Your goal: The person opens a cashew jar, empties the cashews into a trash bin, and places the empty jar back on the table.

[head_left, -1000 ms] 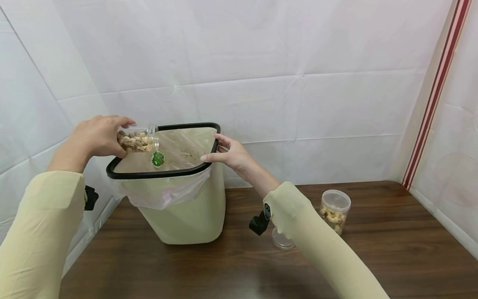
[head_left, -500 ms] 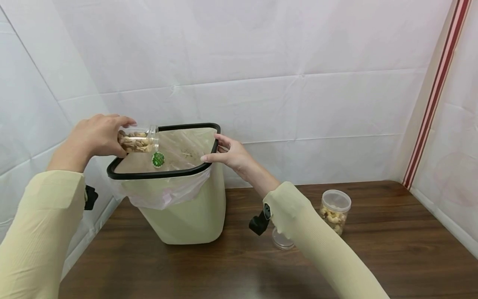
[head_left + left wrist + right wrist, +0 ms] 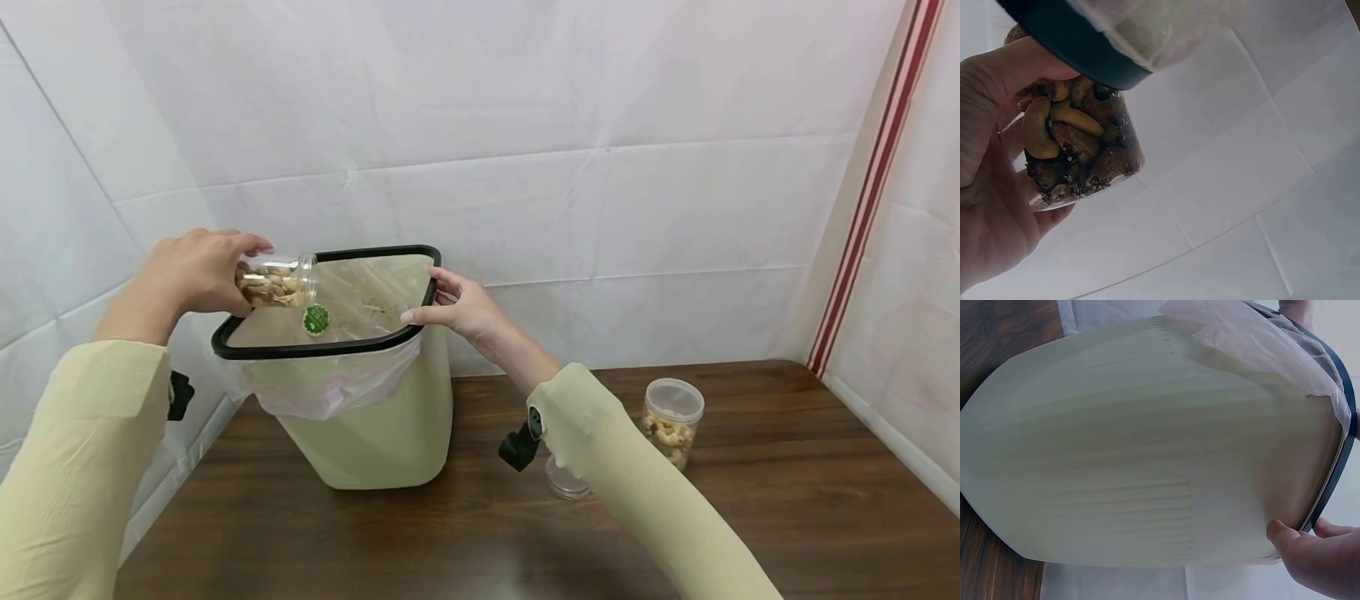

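In the head view, my left hand (image 3: 195, 275) grips a clear plastic jar (image 3: 306, 271) lying on its side, its mouth over the bin's left part. Cashews (image 3: 1038, 128) and darker, crumbly pieces fill much of the jar in the left wrist view. A round green label (image 3: 316, 318) shows just below the jar's mouth. The pale green trash bin (image 3: 382, 433) stands upright with a black rim (image 3: 330, 350). My right hand (image 3: 468, 312) holds that rim at its right side, thumb and fingers on either side of it.
A thin plastic liner (image 3: 330, 396) is folded over the bin's edge. On the brown wooden table (image 3: 480, 533), a second jar of cashews (image 3: 672, 425) stands at the right. A clear lid (image 3: 566, 482) lies partly behind my right sleeve. White sheeting (image 3: 525, 208) rises behind.
The nuts in the jar have shifted slightly, leaving a clearer strip along its upper side. Both hands and the bin stay nearly in place.
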